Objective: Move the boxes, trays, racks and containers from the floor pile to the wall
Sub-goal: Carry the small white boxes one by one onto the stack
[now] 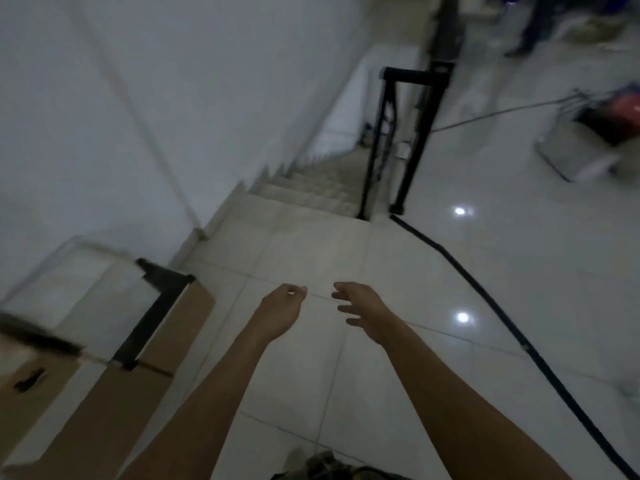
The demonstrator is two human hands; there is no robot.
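A brown cardboard box (pixel 104 393) with black tape stands at the lower left against the white wall (pixel 121 116), and a pale clear container (pixel 79 275) lies on top of it. My left hand (pixel 282 311) and my right hand (pixel 360 313) reach forward over the bare tiled floor, side by side and a small gap apart. Both hold nothing and their fingers hang loosely curled. A blurred pile with a white box and red and dark items (pixel 595 133) lies on the floor at the far right.
A staircase (pixel 311 188) drops away straight ahead, flanked by a black metal railing (pixel 405 140). A black cable (pixel 502 317) runs diagonally across the glossy floor on the right. A person's legs (pixel 530 26) stand at the top right.
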